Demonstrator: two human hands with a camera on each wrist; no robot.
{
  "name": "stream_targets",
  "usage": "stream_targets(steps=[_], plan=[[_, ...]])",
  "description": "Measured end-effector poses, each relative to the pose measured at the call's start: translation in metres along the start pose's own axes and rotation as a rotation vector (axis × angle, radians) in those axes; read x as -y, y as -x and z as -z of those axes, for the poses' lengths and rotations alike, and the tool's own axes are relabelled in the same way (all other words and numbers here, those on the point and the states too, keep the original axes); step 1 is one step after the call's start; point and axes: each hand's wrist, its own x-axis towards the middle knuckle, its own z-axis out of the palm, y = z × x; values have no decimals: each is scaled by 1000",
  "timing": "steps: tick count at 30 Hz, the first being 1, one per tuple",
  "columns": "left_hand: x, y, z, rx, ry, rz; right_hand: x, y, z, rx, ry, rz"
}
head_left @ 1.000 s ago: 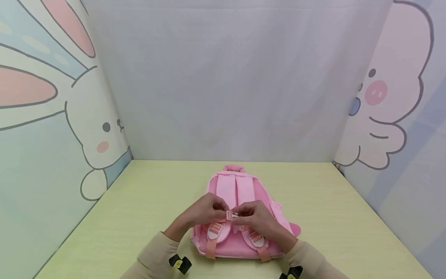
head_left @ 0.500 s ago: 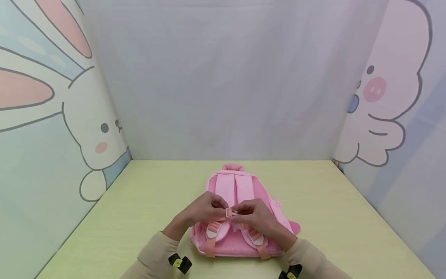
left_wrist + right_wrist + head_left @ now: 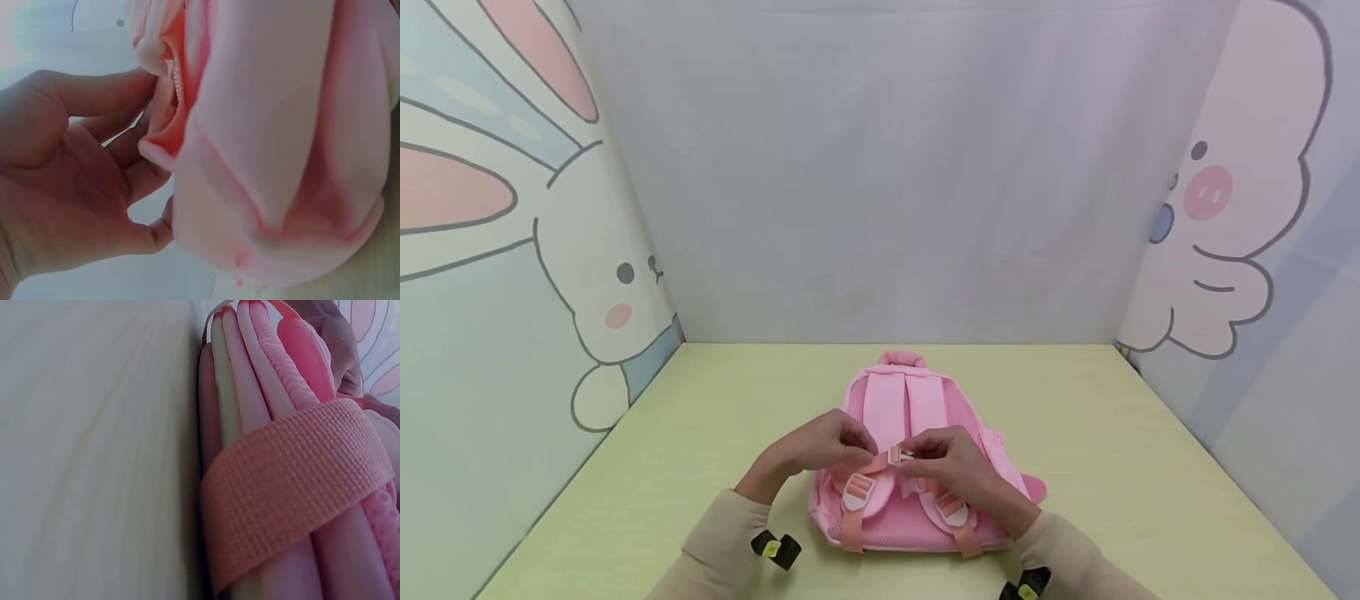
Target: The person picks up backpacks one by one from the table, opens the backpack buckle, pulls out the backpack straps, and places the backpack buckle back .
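A pink backpack (image 3: pixel 889 408) lies on the table with its straps facing up. Across its middle runs a coral webbing strap (image 3: pixel 880 463) with a small white buckle (image 3: pixel 895 456). My right hand (image 3: pixel 955 467) pinches the buckle's right end between thumb and fingers. To the left of the buckle, my left hand (image 3: pixel 823 442) pinches the strap; in the left wrist view its thumb and fingertips meet at the coral webbing (image 3: pixel 167 125). In the right wrist view a wide coral strap (image 3: pixel 294 481) wraps the bag's lower edge, and my right hand's grip is hidden.
The light yellow table (image 3: pixel 737 400) spreads around the bag. White adjuster buckles (image 3: pixel 858 492) sit on the lower shoulder straps. A pale curtain (image 3: pixel 880 183) stands behind, with cartoon-printed panels (image 3: pixel 617 250) at both sides.
My left hand has slid left, away from the buckle, and a length of coral strap now shows between them. My right hand stays nearly still at the buckle.
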Motion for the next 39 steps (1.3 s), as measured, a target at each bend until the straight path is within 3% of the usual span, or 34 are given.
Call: stream_targets(steps=[7,14,20,27,32,39], plan=[[1,-4,-3,-20,-7,-16,0,0,0,3,-2,-20],[-1,-6,-10,-47,17,9,0,0,0,-7,11,-19],[-7,-9,-15,-59,66,-13,0,0,1,2,1,-1],[-8,-8,-13,-96,59,33,-1,-1,1,12,-19,12],[-4,-7,-8,-41,39,34,-2,-1,2,13,-24,10],[-3,-4,-5,45,15,-15,-4,-1,3,18,-35,27]])
